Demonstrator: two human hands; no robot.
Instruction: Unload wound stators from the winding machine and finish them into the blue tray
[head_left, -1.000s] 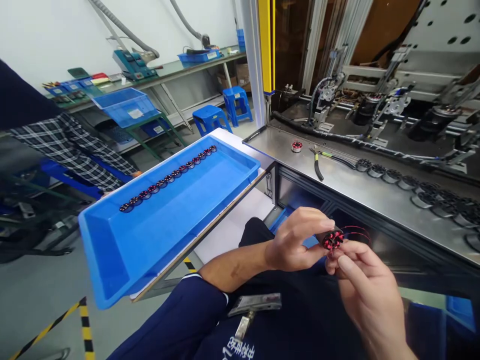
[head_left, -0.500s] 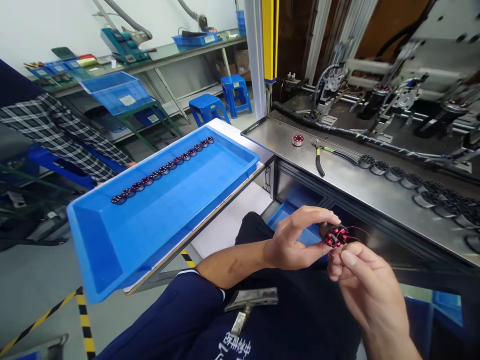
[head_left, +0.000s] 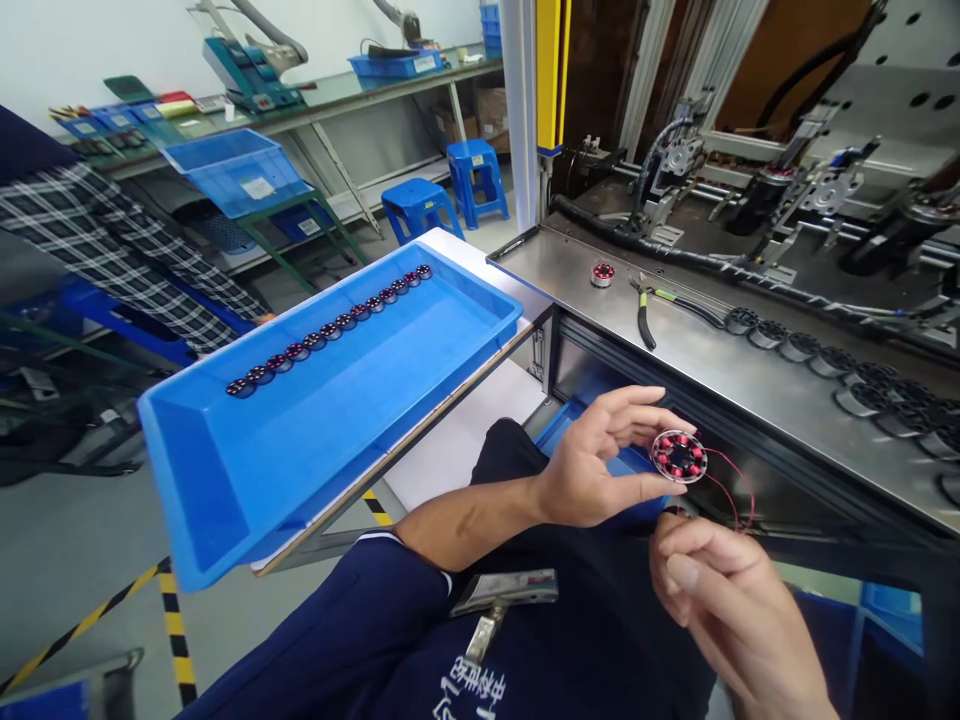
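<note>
My left hand [head_left: 592, 460] grips a motor stator [head_left: 679, 457] between thumb and fingers, its ring of red windings facing me. From the stator's right side, thin red wire [head_left: 750, 490] loops out and down toward my right hand [head_left: 720, 590]. That hand is just below the stator, thumb and fingers pinched together; what lies between them is hidden. Beyond my hands, another red-wound stator [head_left: 602, 275] sits on the metal bench [head_left: 555, 262], with cutting pliers [head_left: 644, 312] lying to its right.
On my left, a blue tray [head_left: 352, 420] holds a row of wound stators [head_left: 330, 332]. Dark stators [head_left: 799, 347] line the bench at right, before a machine [head_left: 772, 190]. Blue stools [head_left: 478, 183] and a person in plaid trousers [head_left: 127, 250] are farther back.
The stator in my left hand has turned so its round face shows more fully. My right hand has moved slightly down, away from it, and the red wire forms a wider loop.
</note>
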